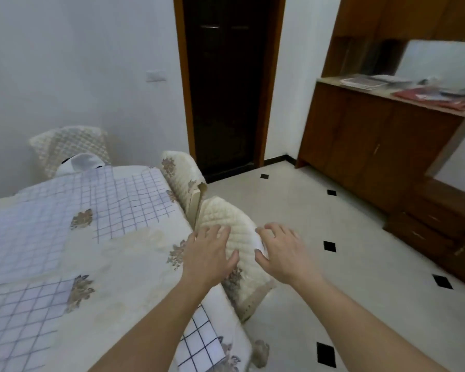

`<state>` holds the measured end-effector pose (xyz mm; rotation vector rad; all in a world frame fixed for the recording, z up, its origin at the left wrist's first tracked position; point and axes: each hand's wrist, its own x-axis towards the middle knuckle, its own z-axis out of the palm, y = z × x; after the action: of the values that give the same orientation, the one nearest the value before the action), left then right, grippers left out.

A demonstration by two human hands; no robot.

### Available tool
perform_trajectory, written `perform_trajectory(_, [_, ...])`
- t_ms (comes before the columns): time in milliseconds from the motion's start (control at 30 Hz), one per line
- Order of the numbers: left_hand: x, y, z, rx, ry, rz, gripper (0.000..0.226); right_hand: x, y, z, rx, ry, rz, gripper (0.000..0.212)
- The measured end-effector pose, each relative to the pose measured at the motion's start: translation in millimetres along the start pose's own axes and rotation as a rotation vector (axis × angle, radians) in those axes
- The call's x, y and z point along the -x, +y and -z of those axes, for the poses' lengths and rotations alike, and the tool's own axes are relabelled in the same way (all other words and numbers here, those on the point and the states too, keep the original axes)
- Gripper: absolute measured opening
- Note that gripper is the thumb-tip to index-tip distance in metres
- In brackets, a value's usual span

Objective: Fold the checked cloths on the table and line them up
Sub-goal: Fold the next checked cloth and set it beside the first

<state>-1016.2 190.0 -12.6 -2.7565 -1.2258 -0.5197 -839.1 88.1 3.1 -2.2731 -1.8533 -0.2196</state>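
The left hand (210,251) is spread wide, fingers straight and fanned, over the top of the cream quilted chair-back cover (226,224) of the nearer chair at the table's right edge; whether the palm actually presses the cover cannot be told. The right hand (282,251) reaches in beside it, fingers loosely bent, its fingertips at the cover's right side where a small white edge (259,244) shows between thumb and fingers; whether it pinches that edge cannot be told. Both forearms are bare.

The checked cloths lie on the table to the left of the hands: a large white cloth with a thin blue-violet grid (78,205) spread flat across the far part of the tabletop, another grid-patterned piece (14,312) at the near left, and a bolder dark-lined checked piece (202,339) hanging at the near right corner under the left forearm. Beneath them is a cream tablecloth with brown floral motifs (134,264).

A second chair with a cream floral cover (180,175) stands just beyond the first, and a third covered chair (70,146) at the far end. The floor is pale tile with small black diamonds (329,246). A dark wooden door (226,84) stands ahead, and brown wooden cabinets (373,151) with papers on the counter line the right wall.
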Motion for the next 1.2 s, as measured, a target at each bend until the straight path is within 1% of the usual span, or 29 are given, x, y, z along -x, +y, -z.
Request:
perform_trajectory(67, [-9.2, 22.1, -4.8, 0.013, -0.014, -0.064, 0.06, 15.1, 20.5, 2.8, 0.004, 0.023, -0.083, 0.048])
perform_trajectory(200, [-27.4, 67.2, -13.1, 0.047, -0.005, -0.175, 0.057, 40.2, 63.7, 8.3, 0.035, 0.03, -0.213, 0.055])
perform_trajectory(467, [-84.8, 158.8, -42.8, 0.065, -0.039, -0.324, 0.059, 59.3, 159.7, 14.0, 0.053, 0.023, -0.342, 0.053])
perform_trajectory(600, [-124.6, 211.7, -77.1, 0.061, -0.075, -0.353, 0.061, 53.8, 229.2, 5.2, 0.051, -0.012, -0.375, 0.051])
perform_trajectory(667, [-144.3, 230.3, -88.7, 0.061, -0.076, -0.348, 0.06, 45.9, 259.2, 3.2, 0.056, -0.016, -0.383, 0.052])
perform_trajectory(800, [-202.3, 283.5, -112.7, 0.042, -0.103, -0.307, 0.059, 17.1, 341.5, 1.9, 0.045, -0.02, -0.384, 0.051])
perform_trajectory(933, [-250.7, 320.5, -127.3, 0.02, -0.1, -0.258, 0.06, -14.1, 405.6, 5.9, 0.025, -0.034, -0.355, 0.052])
perform_trajectory(1033, [-278.7, 332.7, -133.8, 0.007, -0.109, -0.211, 0.062, -39.8, 442.2, 2.3, 0.006, -0.032, -0.325, 0.05])
perform_trajectory(1200, [-317.0, 328.5, -150.6, -0.042, -0.135, -0.151, 0.054, -86.5, 472.3, -15.0, -0.022, -0.069, -0.272, 0.051])
